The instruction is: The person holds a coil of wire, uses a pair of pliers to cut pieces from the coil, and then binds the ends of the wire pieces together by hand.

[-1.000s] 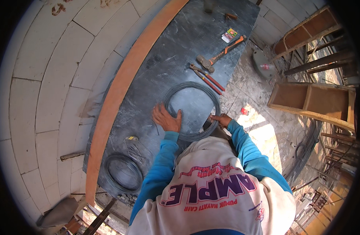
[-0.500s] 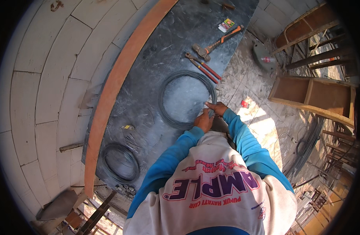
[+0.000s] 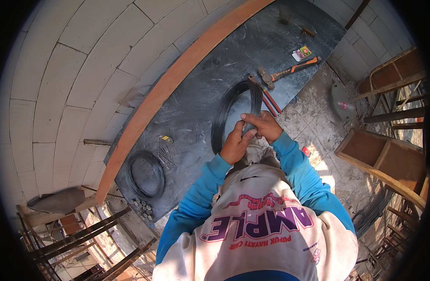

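A large coil of dark wire (image 3: 219,119) is tilted up at its near right side, over the dark table (image 3: 196,100). My left hand (image 3: 234,144) and my right hand (image 3: 267,126) meet at this side, thumbs and fingers closed around the wire strands. The fingers hide the exact spot they pinch. Just beyond the coil lie pincers with red handles (image 3: 269,100), partly covered by its rim. A hammer with an orange and black handle (image 3: 290,70) rests farther off, beside a small colourful packet (image 3: 301,53).
A smaller wire coil (image 3: 145,175) lies at the table's left end, near loose nails (image 3: 165,158), a small yellow tag (image 3: 165,138) and several grey lumps (image 3: 142,208). An orange-brown strip (image 3: 152,100) runs along the wall. Wooden frames (image 3: 383,161) stand at the right.
The big coil was flat on the table and is now lifted and tilted at its near side. My hands have risen with it. The whole view has shifted.
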`<state>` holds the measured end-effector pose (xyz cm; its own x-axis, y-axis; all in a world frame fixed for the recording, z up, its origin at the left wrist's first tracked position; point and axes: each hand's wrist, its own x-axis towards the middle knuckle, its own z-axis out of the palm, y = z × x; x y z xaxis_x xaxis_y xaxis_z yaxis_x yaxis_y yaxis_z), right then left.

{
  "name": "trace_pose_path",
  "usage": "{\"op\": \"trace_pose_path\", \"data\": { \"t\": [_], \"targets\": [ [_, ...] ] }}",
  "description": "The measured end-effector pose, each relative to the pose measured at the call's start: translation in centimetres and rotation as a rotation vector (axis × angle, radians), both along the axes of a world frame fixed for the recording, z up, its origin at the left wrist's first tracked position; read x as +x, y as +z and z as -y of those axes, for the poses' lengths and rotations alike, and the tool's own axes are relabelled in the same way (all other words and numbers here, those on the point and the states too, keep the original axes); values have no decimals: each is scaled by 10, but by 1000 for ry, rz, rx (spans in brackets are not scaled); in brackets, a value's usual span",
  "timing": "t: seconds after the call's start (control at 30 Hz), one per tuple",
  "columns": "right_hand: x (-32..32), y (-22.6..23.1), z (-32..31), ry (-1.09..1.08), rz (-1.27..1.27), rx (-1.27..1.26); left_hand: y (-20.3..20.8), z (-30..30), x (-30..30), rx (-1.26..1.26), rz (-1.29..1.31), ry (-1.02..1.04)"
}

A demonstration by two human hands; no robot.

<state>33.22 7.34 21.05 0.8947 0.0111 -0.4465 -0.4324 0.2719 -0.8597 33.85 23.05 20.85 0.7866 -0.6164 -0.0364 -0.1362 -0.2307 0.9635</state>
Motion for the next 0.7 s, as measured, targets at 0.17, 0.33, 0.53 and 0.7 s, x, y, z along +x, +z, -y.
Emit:
{"op": "trace_pose_path", "data": {
  "t": [0.17,0.33,0.53,0.7],
  "targets": [
    [29,23,-21,56,82,-139,21,-10,3,-242,-405,208],
    [50,31,-48,128,88,-150,23,-38,20,-81,-349,348],
    [65,28,-65,202,48,423,46,-68,52,-243,-466,276],
    [71,11,-73,285,105,597,36,-99,76,-208,-510,100]
  ]
}}
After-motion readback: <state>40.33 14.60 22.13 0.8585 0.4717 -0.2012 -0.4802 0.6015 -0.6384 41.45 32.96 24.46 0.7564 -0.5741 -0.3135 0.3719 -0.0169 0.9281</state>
